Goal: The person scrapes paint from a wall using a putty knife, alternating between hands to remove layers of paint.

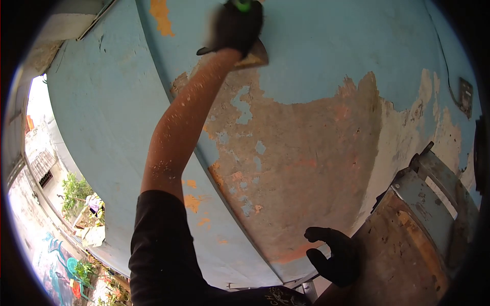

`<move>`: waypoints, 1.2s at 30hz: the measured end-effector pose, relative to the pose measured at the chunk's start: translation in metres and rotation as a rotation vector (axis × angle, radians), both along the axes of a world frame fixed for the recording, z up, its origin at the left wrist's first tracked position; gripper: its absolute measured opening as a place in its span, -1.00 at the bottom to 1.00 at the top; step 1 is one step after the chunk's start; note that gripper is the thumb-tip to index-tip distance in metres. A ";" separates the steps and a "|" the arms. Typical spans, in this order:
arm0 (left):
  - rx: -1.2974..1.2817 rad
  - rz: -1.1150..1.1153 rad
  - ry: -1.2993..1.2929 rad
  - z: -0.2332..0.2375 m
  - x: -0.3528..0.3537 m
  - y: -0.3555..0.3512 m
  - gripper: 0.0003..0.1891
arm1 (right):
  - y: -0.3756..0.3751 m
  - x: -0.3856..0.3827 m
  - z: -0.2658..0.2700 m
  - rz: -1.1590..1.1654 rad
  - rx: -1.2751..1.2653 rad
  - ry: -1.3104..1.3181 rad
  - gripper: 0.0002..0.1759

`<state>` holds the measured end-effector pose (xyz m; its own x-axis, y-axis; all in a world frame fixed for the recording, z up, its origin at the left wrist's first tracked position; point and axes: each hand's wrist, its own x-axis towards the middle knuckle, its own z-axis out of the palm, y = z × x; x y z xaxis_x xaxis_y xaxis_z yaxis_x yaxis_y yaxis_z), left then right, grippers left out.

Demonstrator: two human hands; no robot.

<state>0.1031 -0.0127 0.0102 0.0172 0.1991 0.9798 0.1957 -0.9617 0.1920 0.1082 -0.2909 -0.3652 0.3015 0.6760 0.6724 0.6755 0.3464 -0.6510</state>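
A light blue wall (311,46) fills most of the view, curved by the wide lens, with a long vertical ridge (204,153) running down its left half. Right of the ridge is a large bare patch (306,153), brown and rough, with ragged paint edges, small blue islands and faint orange stains; pale scarred plaster (403,137) borders it on the right. My left arm (178,122), in a short black sleeve and flecked with pale specks, reaches up across the ridge. At near right stands a worn grey metal frame (434,188) with a scuffed brown panel (403,245). At far left, an opening shows green plants (75,194) and a turquoise chair (71,265) in bright light. My left hand (235,28), in a black glove and slightly blurred, is high up near the wall, its grip closed around a scraper (255,55). My right hand (334,255), also black-gloved, is low at near right, beside the brown panel, its grip released, thumb and fingers curved apart. The scraper's broad blade lies just above the patch's upper left edge; a bit of green handle (242,5) shows at the top. A small switch plate (465,97) with a dark cable is at far right.
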 end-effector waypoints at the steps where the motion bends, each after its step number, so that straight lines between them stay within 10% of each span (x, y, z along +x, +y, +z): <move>1: 0.005 -0.003 -0.001 0.006 0.001 -0.004 -0.64 | 0.000 0.000 0.000 0.008 0.015 0.013 -0.53; 4: 0.335 0.017 -0.117 0.041 -0.014 -0.032 -0.63 | 0.000 -0.001 0.004 0.009 -0.007 0.015 -0.54; 10: -0.015 -0.091 -0.148 0.023 -0.015 -0.009 -0.57 | 0.000 0.001 -0.001 0.013 0.060 0.015 -0.53; 12: 0.024 -0.008 0.096 0.005 -0.010 -0.011 -0.55 | -0.001 -0.001 0.002 0.019 0.036 0.020 -0.53; 18: 0.196 0.003 -0.273 0.073 -0.040 -0.035 -0.51 | 0.000 0.002 0.005 -0.007 -0.007 -0.020 -0.51; 22: 0.124 -0.006 -0.251 0.033 -0.037 -0.022 -0.51 | 0.000 -0.001 0.000 0.021 0.012 0.037 -0.51; 24: 0.227 0.269 -0.114 0.036 -0.046 -0.010 -0.52 | -0.002 -0.004 -0.002 0.025 0.017 0.015 -0.51; 30: 0.149 -0.232 -0.256 0.069 -0.091 -0.057 -0.61 | 0.001 -0.003 0.001 0.011 0.060 -0.015 -0.52; 33: 0.038 0.181 -0.355 0.052 -0.047 -0.002 -0.61 | -0.001 -0.006 -0.001 0.033 0.052 0.029 -0.53; 36: 0.119 0.040 -0.154 0.043 -0.048 -0.013 -0.56 | 0.001 -0.004 0.000 -0.021 0.084 0.002 -0.53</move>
